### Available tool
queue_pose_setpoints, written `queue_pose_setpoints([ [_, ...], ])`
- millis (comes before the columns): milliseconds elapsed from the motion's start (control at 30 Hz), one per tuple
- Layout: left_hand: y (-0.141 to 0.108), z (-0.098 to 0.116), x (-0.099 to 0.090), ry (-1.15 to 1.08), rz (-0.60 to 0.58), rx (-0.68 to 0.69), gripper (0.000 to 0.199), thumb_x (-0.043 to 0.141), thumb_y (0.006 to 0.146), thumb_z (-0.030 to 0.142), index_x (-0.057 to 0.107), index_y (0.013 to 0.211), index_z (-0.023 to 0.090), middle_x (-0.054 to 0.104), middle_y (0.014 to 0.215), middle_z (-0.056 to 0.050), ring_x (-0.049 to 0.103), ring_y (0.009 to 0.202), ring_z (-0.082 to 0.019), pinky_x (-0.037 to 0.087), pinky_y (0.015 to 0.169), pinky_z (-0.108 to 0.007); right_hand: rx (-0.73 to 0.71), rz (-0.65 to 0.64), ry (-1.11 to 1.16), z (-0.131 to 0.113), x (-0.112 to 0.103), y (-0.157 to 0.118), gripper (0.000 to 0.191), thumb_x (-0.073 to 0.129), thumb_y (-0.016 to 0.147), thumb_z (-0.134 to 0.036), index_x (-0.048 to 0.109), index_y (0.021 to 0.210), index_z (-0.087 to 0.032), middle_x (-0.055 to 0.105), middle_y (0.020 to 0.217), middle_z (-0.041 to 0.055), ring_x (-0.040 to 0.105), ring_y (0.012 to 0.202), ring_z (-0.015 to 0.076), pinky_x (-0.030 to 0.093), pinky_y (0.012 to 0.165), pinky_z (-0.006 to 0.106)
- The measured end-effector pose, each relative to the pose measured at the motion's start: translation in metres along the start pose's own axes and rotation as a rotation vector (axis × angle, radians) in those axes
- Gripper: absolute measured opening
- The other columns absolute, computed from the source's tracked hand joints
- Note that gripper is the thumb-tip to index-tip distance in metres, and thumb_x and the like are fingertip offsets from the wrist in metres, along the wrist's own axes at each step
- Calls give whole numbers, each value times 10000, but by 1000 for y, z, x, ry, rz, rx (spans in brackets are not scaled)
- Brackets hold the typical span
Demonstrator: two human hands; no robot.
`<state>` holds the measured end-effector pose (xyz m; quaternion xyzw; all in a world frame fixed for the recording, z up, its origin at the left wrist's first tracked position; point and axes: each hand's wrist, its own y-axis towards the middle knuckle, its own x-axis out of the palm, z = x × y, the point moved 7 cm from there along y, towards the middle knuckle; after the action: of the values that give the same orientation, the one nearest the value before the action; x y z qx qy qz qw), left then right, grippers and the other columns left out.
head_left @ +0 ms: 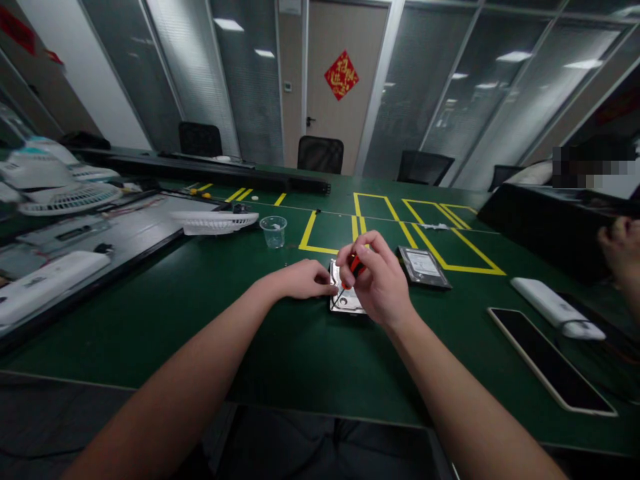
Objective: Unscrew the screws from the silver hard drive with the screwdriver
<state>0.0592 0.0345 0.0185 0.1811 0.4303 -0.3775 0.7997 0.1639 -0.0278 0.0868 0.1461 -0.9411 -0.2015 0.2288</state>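
A silver hard drive [344,302] lies on the green table in front of me, partly covered by my hands. My right hand [377,277] is closed around a red and black screwdriver [357,266], whose thin shaft slants down to the left onto the drive's face. At the drive's left edge, my left hand [307,279] rests with its fingers together against it. A second hard drive [424,267] with a white label lies to the right, beyond my right hand. A clear plastic cup [273,233] stands beyond my left hand.
Yellow tape [475,271] marks rectangles on the green table [280,353]. At the right lie a phone [550,360], a white power bank [557,308] and another person's hand [623,250]. White fan parts [215,223] and a large panel [130,233] occupy the left.
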Motion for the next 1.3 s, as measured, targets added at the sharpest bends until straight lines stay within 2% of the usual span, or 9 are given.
queue_pose_setpoints([
  [200,1,-5,0,-22,20,-29,410,621,878,586,714,809,193,659,704,-9,556,634,-158,367,643,-285,-17,-45,34,-3,2,0,356,393,1003,-327,689,886,-169,682,822,65,533,597,125,397,595,296],
  [433,1,-5,1,-18,17,-36,448,594,896,599,675,762,180,657,690,-13,555,616,-155,361,616,-284,-24,-15,7,-3,0,-2,115,574,965,-244,602,865,-194,691,875,30,624,677,136,455,608,277],
  [600,0,-1,1,-10,-13,-16,425,582,910,569,702,774,185,651,671,-6,554,604,-151,361,607,-281,5,-1,-6,-2,1,-1,133,600,962,-276,502,883,-235,700,830,-10,534,549,99,386,552,252],
  [667,0,-1,0,5,-4,-17,429,585,906,580,707,778,189,645,667,-4,559,606,-153,357,600,-282,-1,-8,-12,-4,1,-1,128,534,988,-319,547,901,-225,693,820,7,516,557,104,388,570,265],
  [800,1,-3,0,6,19,-21,428,602,890,594,713,806,190,660,707,-11,574,639,-160,353,606,-283,-5,-48,-11,-6,3,-1,316,408,988,-343,657,888,-175,682,830,58,532,600,130,421,613,300],
  [933,1,-4,1,7,19,-17,436,597,891,588,686,752,185,643,681,-10,556,617,-156,350,607,-285,-16,-17,-20,-5,-1,-1,208,507,958,-277,664,873,-170,679,862,51,583,662,133,444,631,291],
  [1067,2,-3,0,2,32,-12,428,598,893,579,684,754,184,645,680,-11,543,607,-154,348,606,-283,-20,18,-24,-4,-5,-2,96,591,938,-242,564,853,-207,687,862,23,626,679,135,460,624,280],
  [1200,1,-1,0,6,13,-20,402,609,888,554,690,746,187,635,661,-4,540,604,-151,353,617,-281,-6,-16,-15,-3,-1,-2,121,573,946,-232,478,872,-237,694,830,-11,550,532,101,384,548,261],
  [1300,0,1,-2,-8,19,-24,381,633,873,558,712,793,194,660,703,-8,558,641,-158,375,655,-283,-2,-43,-9,-4,2,-2,90,524,967,-272,531,891,-225,694,811,3,515,533,101,383,570,271],
])
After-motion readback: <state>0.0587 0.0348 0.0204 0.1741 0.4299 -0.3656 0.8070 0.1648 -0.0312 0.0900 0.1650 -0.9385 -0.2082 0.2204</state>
